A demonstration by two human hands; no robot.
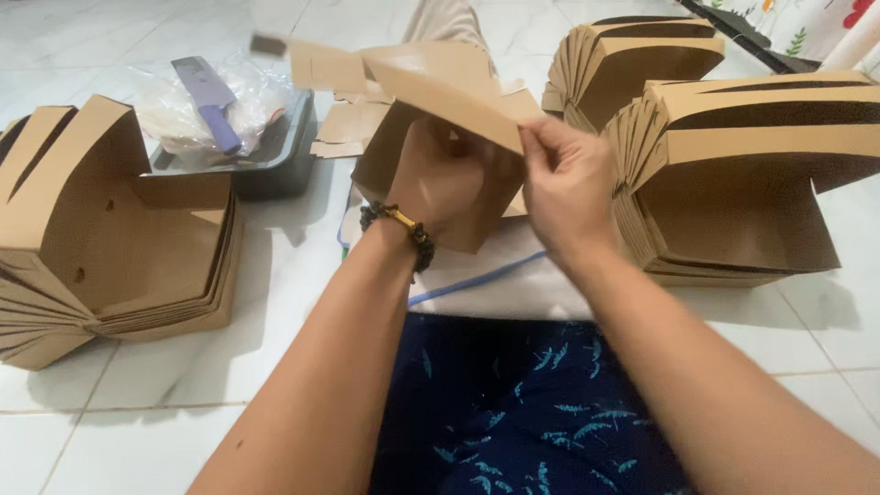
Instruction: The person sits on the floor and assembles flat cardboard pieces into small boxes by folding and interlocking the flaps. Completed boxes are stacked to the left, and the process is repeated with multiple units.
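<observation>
Both hands grip one box (431,101): left hand (449,179) underneath, right hand (564,183) pinching its flap. Nested stacks (733,174) sit just beside it.

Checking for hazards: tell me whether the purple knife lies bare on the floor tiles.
No, the purple knife rests on a plastic bag inside the dark tray.
</observation>
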